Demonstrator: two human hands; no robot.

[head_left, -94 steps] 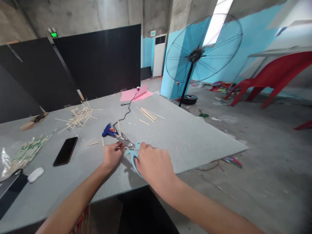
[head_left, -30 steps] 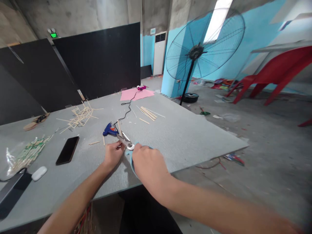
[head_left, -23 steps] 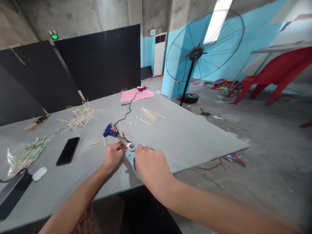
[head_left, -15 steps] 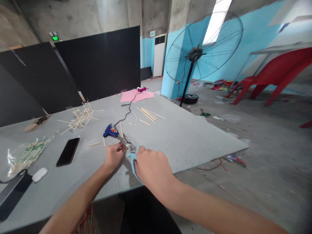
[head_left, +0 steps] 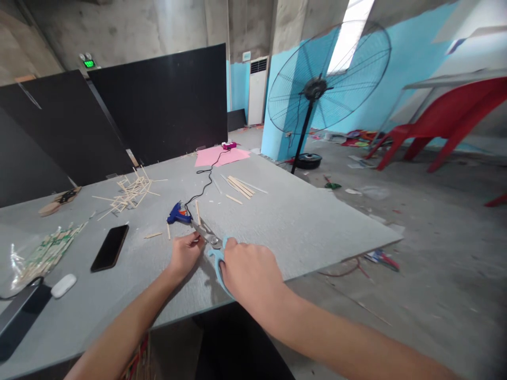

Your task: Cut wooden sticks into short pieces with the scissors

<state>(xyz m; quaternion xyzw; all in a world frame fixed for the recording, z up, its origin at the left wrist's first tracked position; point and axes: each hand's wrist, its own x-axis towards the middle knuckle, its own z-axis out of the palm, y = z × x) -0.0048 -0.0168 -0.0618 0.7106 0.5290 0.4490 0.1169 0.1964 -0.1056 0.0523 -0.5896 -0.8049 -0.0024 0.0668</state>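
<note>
Light blue-handled scissors are gripped in my right hand, their metal blades pointing up and left over the grey table. My left hand is closed beside the blades, its thumb and fingertips pinched together; a thin wooden stick stands out just beyond, partly hidden by the scissors, and I cannot make out whether the fingers hold it. Past the blade tips lies a blue glue gun with a black cable. A short stick piece lies to the left.
Several flat sticks lie mid-table, near pink paper. A stick structure, a phone, bagged sticks and a white case are at left. A fan and red chair stand beyond the table.
My right hand and the scissor handles have shifted very slightly right. My left hand has hardly moved, and the objects on the table lie as before.
</note>
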